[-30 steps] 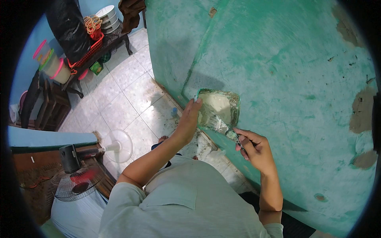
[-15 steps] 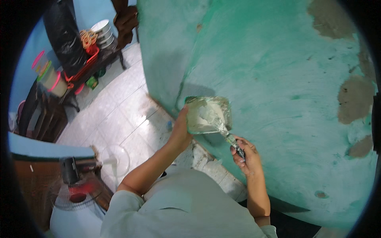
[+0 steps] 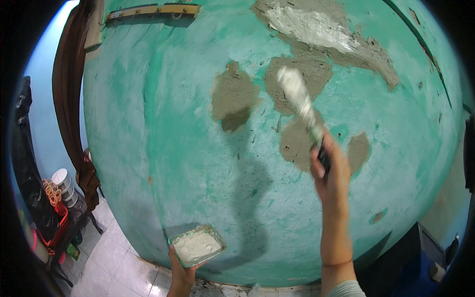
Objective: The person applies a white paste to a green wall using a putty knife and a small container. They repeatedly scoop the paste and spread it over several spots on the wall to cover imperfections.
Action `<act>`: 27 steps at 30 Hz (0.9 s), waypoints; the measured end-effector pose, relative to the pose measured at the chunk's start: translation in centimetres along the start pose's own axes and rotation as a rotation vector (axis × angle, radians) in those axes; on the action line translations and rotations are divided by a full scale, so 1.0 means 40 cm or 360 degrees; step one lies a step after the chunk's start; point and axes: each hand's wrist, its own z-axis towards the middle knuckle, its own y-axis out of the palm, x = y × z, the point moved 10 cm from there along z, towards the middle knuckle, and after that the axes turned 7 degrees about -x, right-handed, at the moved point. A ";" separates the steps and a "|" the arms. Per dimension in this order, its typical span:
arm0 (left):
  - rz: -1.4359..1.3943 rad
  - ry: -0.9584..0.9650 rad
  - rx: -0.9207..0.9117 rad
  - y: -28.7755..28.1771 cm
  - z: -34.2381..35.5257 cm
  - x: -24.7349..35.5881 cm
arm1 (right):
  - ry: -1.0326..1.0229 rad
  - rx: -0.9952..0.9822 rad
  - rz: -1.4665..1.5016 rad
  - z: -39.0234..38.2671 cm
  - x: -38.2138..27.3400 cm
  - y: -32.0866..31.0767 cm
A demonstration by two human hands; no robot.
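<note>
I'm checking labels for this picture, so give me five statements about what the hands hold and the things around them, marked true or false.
1. The left hand holds a rectangular, open, greenish-rimmed container of pale paste. True.
2. The right hand is empty. False: it holds a whitish, dark-handled spatula.
3. The spatula is dipped in the container. False: it is raised in front of the green painted wall.
4. Rough grey patches mark the wall. True.
5. A dark brown cloth hangs toward the picture's left. True.
</note>
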 end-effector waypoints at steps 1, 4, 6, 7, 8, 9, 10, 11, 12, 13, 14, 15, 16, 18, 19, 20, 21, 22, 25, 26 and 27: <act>0.0010 -0.0005 -0.0004 0.006 -0.006 0.003 | -0.0102 0.0061 -0.0070 0.048 -0.060 -0.011; 0.0004 -0.0014 -0.0073 0.028 -0.018 0.006 | -0.0534 0.0150 -0.0456 0.158 -0.222 0.015; -0.0025 -0.0006 -0.0180 0.039 -0.020 0.005 | -0.0916 0.0147 -0.0840 0.226 -0.268 0.028; -0.0052 -0.0011 -0.0146 0.025 -0.019 -0.002 | -0.1136 0.0226 -0.1115 0.244 -0.285 0.049; -0.0078 -0.0016 -0.0106 0.007 -0.014 -0.013 | -0.1350 0.0305 -0.1387 0.257 -0.288 0.079; -0.0103 -0.0027 -0.0076 -0.008 -0.011 -0.022 | -0.1566 0.0392 -0.1669 0.253 -0.287 0.113; -0.0065 -0.0008 -0.0075 -0.017 -0.011 -0.023 | -0.1610 0.0472 -0.1832 0.255 -0.276 0.132; -0.0027 0.0010 -0.0074 -0.025 -0.012 -0.024 | -0.1652 0.0553 -0.1995 0.254 -0.262 0.156; 0.0011 0.0028 -0.0067 -0.031 -0.014 -0.024 | -0.1685 0.0632 -0.2157 0.256 -0.244 0.174; 0.0216 0.0057 -0.0046 -0.009 -0.027 -0.002 | -0.1667 0.0673 -0.2260 0.268 -0.227 0.175; 0.0420 0.0087 -0.0025 0.017 -0.045 0.020 | -0.1725 0.0693 -0.2321 0.278 -0.213 0.172; 0.0630 0.0116 -0.0004 0.036 -0.054 0.042 | -0.1778 0.0717 -0.2383 0.287 -0.202 0.167; 0.0550 0.0098 -0.0051 0.024 -0.043 0.033 | -0.1831 0.0742 -0.2446 0.292 -0.192 0.162; 0.0377 0.0062 -0.0132 -0.017 -0.027 0.010 | -0.1877 0.0651 -0.2386 0.292 -0.165 0.156; 0.0325 0.0055 -0.0117 -0.034 -0.029 0.005 | -0.1860 0.0632 -0.2376 0.287 -0.146 0.160; 0.0273 0.0048 -0.0104 -0.049 -0.030 0.001 | -0.1843 0.0615 -0.2366 0.278 -0.130 0.160; 0.0215 0.0043 -0.0084 -0.061 -0.036 -0.004 | -0.1812 0.0565 -0.2319 0.265 -0.109 0.161; 0.0161 0.0035 -0.0074 -0.068 -0.037 -0.008 | -0.1782 0.0524 -0.2280 0.246 -0.094 0.155; 0.0061 0.0013 -0.0040 -0.089 -0.038 -0.015 | -0.1729 0.0481 -0.2193 0.206 -0.080 0.142; 0.0072 -0.0002 -0.0027 -0.097 -0.037 -0.019 | -0.1715 0.0478 -0.2168 0.205 -0.080 0.140; 0.0084 -0.0020 -0.0028 -0.101 -0.032 -0.022 | -0.1763 0.0491 -0.2180 0.205 -0.098 0.144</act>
